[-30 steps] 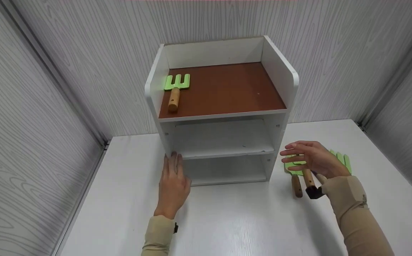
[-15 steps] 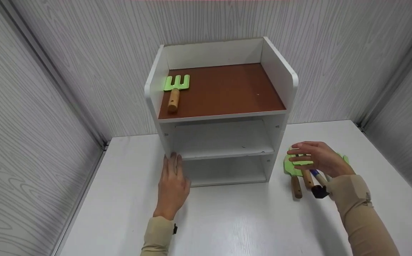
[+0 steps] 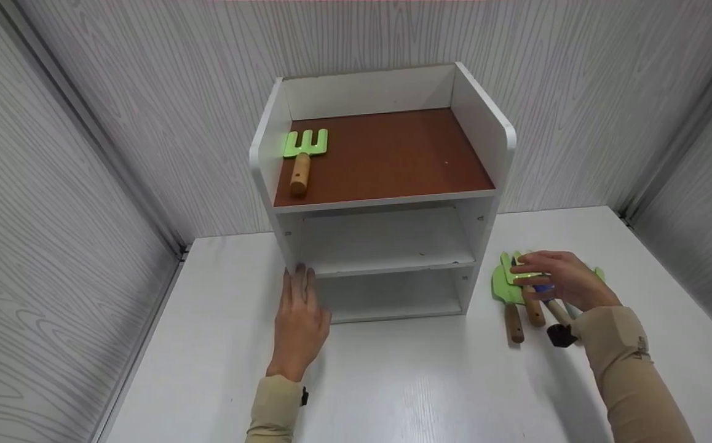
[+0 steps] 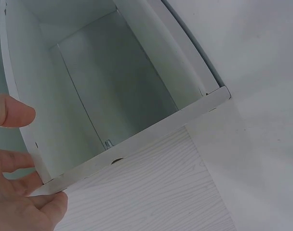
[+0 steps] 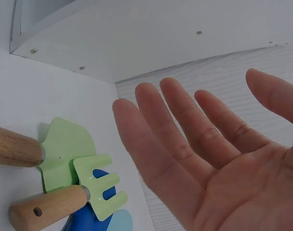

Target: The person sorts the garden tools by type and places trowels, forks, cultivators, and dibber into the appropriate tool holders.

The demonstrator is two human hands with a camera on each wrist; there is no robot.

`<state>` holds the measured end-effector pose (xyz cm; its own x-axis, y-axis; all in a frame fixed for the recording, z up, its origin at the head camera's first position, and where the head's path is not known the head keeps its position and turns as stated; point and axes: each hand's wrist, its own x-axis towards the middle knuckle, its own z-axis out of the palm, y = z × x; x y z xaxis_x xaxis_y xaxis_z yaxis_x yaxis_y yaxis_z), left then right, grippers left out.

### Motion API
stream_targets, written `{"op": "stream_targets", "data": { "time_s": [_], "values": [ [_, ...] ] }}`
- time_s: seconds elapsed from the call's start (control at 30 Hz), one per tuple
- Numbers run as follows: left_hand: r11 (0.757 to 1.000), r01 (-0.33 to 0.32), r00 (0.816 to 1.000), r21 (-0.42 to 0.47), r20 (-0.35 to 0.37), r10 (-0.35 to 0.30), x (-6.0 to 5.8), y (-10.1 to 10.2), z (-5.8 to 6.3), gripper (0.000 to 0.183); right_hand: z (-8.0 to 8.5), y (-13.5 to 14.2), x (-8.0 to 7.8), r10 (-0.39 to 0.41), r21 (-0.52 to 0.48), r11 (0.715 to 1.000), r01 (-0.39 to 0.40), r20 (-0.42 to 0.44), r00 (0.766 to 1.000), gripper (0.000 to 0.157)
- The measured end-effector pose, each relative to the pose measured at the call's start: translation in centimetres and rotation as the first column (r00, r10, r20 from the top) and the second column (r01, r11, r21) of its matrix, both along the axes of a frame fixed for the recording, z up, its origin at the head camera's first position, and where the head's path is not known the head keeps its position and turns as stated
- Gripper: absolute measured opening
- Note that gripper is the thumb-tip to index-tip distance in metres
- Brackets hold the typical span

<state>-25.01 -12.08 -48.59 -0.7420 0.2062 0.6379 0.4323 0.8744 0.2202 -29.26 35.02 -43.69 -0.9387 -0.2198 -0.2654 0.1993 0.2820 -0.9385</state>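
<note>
In the head view a small white shelf unit [image 3: 387,200] with a brown top surface stands at the middle of the table. My left hand [image 3: 299,329] rests with straight fingers against its lower left front edge; the left wrist view shows those fingertips at the panel edge [image 4: 21,115]. My right hand [image 3: 568,282] hovers palm-side left, fingers spread and holding nothing, over a group of garden tools. Among them are a green hand trowel [image 5: 67,151], a green hand fork [image 5: 100,190] with a wooden handle, and a blue tool [image 5: 86,221], partly hidden.
Another green hand fork [image 3: 300,175] with a wooden handle lies on the brown top, at its left. A green tip [image 3: 599,273] shows behind my right hand. Wood-grain panels [image 3: 368,31] enclose the white table [image 3: 393,381] at the back and both sides.
My right hand has drifted right and slightly down over the tools, uncovering more of the green fork and the blue tool. The left hand has stayed at the shelf unit.
</note>
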Motion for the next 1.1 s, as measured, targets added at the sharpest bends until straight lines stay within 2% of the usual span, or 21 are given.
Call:
{"op": "stream_targets", "data": {
  "time_s": [0.3,0.53,0.67,0.9,1.1],
  "values": [
    [1.0,-0.001,1.0,-0.007,0.002,0.002,0.0,0.2,-0.1,0.063,-0.4,0.8,-0.1,-0.038,-0.003,0.999,0.038,0.058,0.998,0.068],
    [1.0,0.009,1.0,0.007,-0.014,-0.009,-0.1,0.1,-0.2,0.062,-0.5,0.9,-0.1,-0.054,-0.008,0.998,0.055,0.1,0.993,0.078],
    [1.0,0.016,1.0,0.003,-0.023,-0.016,-0.1,0.0,-0.1,0.062,-0.7,1.1,-0.1,-0.065,0.009,0.998,0.064,0.11,0.992,0.075],
    [0.999,0.022,1.0,0.028,0.017,-0.023,-0.1,-0.1,-0.1,0.059,-1.3,1.6,-0.3,-0.069,0.031,0.997,0.066,0.112,0.991,0.071],
    [1.0,0.023,1.0,0.021,0.004,-0.023,-0.2,-0.1,-0.2,0.059,-1.5,1.9,-0.6,-0.055,0.042,0.998,0.05,0.134,0.989,0.072]
  ]
}}
